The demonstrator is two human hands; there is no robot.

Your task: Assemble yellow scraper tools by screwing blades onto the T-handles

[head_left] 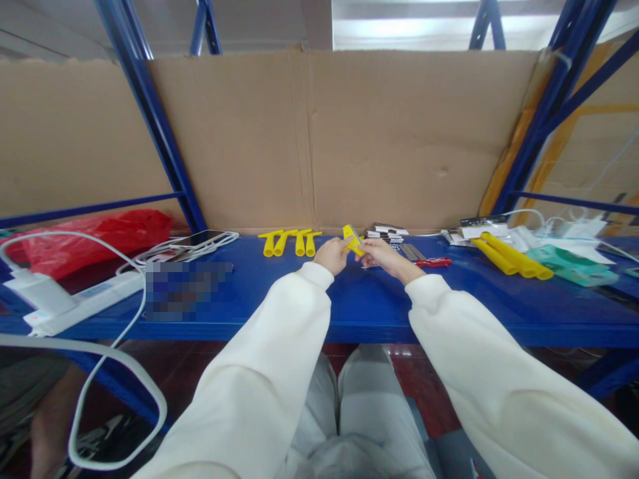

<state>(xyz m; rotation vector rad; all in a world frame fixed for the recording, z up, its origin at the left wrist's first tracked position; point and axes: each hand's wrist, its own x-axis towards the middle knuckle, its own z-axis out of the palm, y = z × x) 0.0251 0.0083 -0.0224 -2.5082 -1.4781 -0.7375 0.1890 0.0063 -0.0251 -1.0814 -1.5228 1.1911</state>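
Both hands meet over the blue table (369, 299), around a yellow scraper-like tool (353, 241) with a grey strip along its head. My left hand (331, 257) is closed on its lower left side. My right hand (382, 256) pinches its right side, fingertips close to the left ones. Several similar yellow tools (280, 243) stand in a row left of my hands, near the cardboard. Right of my right hand lie a red-handled tool (433, 263) and flat grey strips (412, 251). Small black-and-white packets (388, 233) are stacked behind the hand.
Yellow tubes (512, 256) and a green packet (572, 264) lie at the right. A white power strip (90, 303), cables and a red bag (100, 239) occupy the left. A cardboard panel (319, 140) and blue posts (154, 113) bound the back. A person's leg shows lower left.
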